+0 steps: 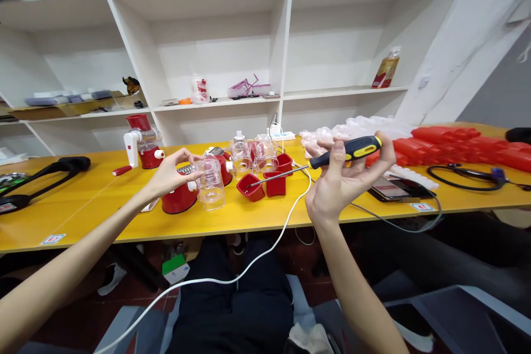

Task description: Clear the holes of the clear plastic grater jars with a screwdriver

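Note:
My right hand [344, 177] holds a screwdriver [352, 150] by its black and yellow handle, between the thumb and the fingers. Its long metal shaft points left, and the tip overlaps a red plastic cup [251, 189]. The thumb and fingertips of my left hand [172, 176] are closed on the upper edge of a clear plastic housing [212, 193]. Beside that housing is a red grater base [179, 199], partly behind my left hand. More clear housings [241, 161] and another red cup [276, 183] sit close by to the right.
An assembled rotary grater [145, 141] stands at the left of the yellow table [95, 199]. Red parts [448, 146] and whitish parts [357, 128] are piled at the right, near a phone [388, 188]. A white cable [232, 281] crosses in front of the table edge.

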The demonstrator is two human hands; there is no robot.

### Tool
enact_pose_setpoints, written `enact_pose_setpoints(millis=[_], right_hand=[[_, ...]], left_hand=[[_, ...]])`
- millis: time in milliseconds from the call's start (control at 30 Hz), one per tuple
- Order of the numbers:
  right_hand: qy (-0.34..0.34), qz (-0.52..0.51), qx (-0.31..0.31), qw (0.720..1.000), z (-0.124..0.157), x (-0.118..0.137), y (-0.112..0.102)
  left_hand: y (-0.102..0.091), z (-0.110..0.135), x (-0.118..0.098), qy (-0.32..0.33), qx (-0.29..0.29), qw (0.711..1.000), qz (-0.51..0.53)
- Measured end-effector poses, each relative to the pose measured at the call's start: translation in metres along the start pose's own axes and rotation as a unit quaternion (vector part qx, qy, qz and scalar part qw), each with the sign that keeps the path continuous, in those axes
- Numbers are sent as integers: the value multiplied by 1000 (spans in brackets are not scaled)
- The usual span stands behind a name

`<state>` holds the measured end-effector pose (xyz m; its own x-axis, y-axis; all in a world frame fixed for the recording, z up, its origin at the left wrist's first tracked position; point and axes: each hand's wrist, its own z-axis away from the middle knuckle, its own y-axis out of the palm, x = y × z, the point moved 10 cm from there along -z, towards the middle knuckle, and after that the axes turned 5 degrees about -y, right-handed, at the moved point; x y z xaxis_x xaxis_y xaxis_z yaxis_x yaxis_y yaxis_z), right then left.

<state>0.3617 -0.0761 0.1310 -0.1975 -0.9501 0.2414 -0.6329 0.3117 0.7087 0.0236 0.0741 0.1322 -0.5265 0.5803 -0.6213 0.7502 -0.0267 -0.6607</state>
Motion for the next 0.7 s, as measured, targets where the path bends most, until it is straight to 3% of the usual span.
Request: enact_pose_setpoints(millis=[167, 300, 367, 433, 567, 700], right_hand=[[20, -13, -12, 1000, 1, -5, -1], [34, -18, -15, 999, 2, -8, -1], [31, -20, -15, 999, 2, -7, -1], [25, -19, -16, 999, 3, -6, -2], [35, -21, -6, 999, 4, -11, 0], [45, -22, 10, 999, 8, -15, 3]], left_hand=[[-26, -14, -21, 42, -81, 996, -9], [-28, -45, -48, 70, -55, 986, -138], [-31, -61, -50, 75, -47, 975, -204], [-35, -75, -37, 63, -35, 966, -249], [-39, -92, 9, 10, -7, 959, -283], [-29, -101, 52, -80, 15, 952, -294]])
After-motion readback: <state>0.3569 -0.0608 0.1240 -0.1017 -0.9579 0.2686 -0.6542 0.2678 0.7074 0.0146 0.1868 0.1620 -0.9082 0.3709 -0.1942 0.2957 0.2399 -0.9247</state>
